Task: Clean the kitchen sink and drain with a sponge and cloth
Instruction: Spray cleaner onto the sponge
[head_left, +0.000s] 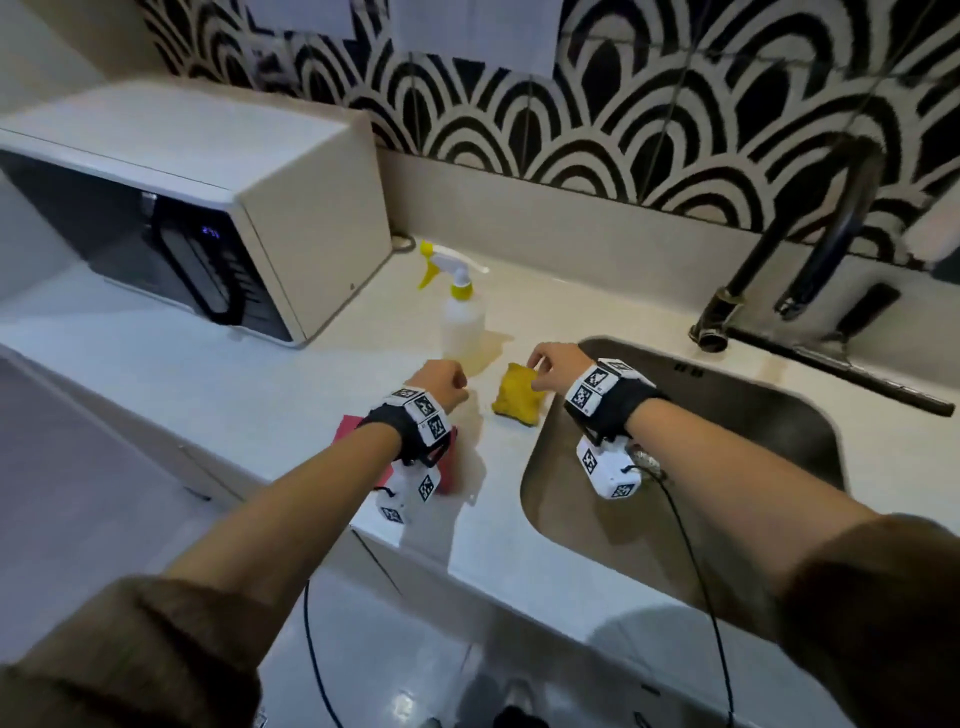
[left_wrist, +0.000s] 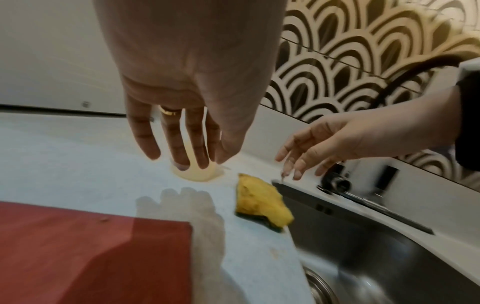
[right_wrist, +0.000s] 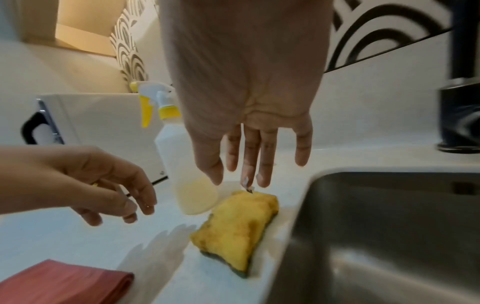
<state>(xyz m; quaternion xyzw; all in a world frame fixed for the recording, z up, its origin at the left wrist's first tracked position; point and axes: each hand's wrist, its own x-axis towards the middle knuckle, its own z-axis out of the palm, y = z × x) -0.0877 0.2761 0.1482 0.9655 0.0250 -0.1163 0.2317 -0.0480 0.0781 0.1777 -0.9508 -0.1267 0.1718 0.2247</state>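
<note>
The yellow sponge (head_left: 519, 396) lay flat on the white tabletop (head_left: 249, 384), just beside the left rim of the steel sink (head_left: 727, 410), its dark scouring side facing down. The right hand (head_left: 558, 366) hung over the sponge's far end with the fingers (right_wrist: 265, 160) straight and loosely spread, their tips just above the sponge; whether they touched it could not be told, and the grip held nothing. The left hand (head_left: 441, 387) hovered over the tabletop just left of the sponge, near the base of the spray bottle (head_left: 462, 322), fingers relaxed and slightly curled, its grip empty too; a ring showed on one finger in the left wrist view. The folded red cloth (left_wrist: 91, 255) lay on the tabletop under the left wrist, near the front edge and apart from the sponge. The spray bottle stood upright behind the sponge, with a white microwave (head_left: 208, 208) to its left. A dark tap (head_left: 810, 244) rose behind the sink
</note>
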